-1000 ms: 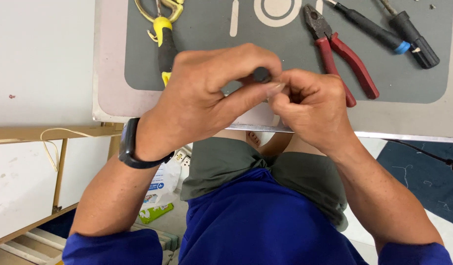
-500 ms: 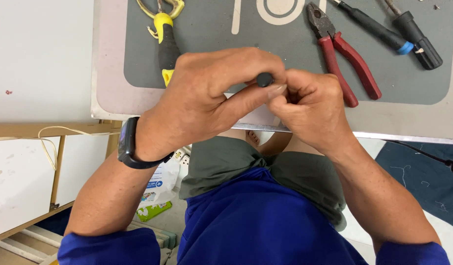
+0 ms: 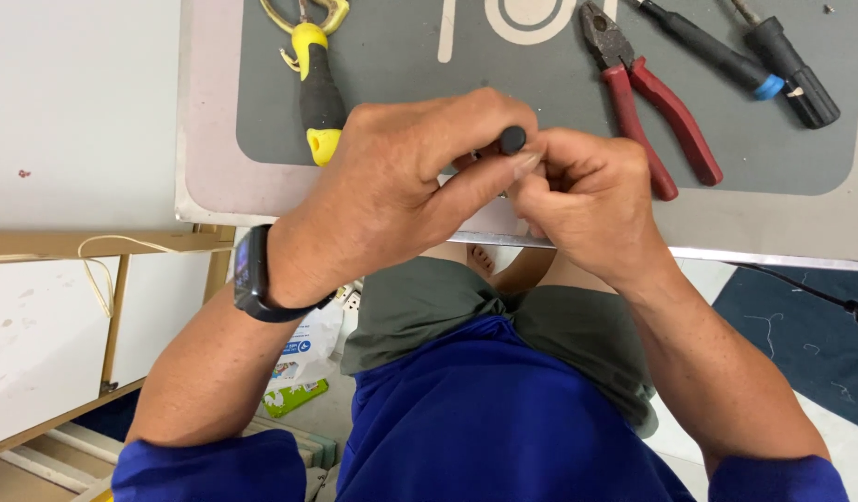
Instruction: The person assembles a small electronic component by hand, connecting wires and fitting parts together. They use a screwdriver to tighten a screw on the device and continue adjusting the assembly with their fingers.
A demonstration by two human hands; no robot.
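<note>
Knob [image 3: 512, 139], small, black and round, sits pinched between my fingertips above the table [image 3: 206, 177] edge. Left hand [image 3: 401, 186] closed around it, right hand [image 3: 587, 200] curled tight against it. Red pliers [image 3: 647, 102] right of my hands, yellow-handled tool [image 3: 317, 98] left.

Pliers [image 3: 647, 112] right of hands [image 3: 503, 186]
</note>
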